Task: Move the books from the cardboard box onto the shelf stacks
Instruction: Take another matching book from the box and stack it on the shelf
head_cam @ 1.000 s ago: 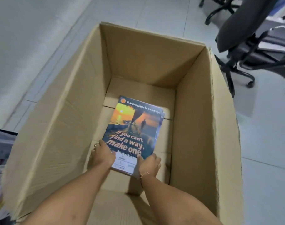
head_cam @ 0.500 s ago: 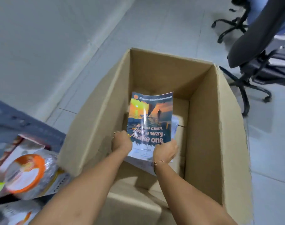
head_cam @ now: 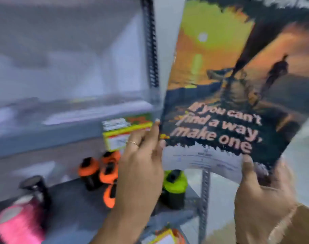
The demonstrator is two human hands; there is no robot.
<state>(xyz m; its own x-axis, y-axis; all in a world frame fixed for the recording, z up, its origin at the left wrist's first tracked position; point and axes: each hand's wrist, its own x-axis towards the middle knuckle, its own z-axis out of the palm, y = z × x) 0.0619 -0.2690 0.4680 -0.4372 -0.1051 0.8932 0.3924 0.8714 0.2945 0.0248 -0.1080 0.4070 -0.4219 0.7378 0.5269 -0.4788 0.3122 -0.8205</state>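
Note:
A book [head_cam: 234, 88] with a sunset cover reading "If you can't find a way, make one" fills the upper right of the view, held up and tilted. My left hand [head_cam: 141, 166] grips its lower left edge, and my right hand [head_cam: 261, 196] grips its lower right corner. Behind it to the left is a grey metal shelf [head_cam: 71, 138]. Only a corner of the cardboard box [head_cam: 299, 226] shows at the bottom right. The view is blurred by motion.
On the lower shelf board stand several orange-capped bottles [head_cam: 99, 171], a green-capped bottle [head_cam: 174, 187] and a pink bottle [head_cam: 18, 221]. A yellow-edged label [head_cam: 120, 134] hangs on the shelf rail. A perforated upright post [head_cam: 151, 43] stands next to the book.
Both hands have lifted the book out of the cardboard box and carried it up and left to the shelf. The view has swung from the box to the shelf.

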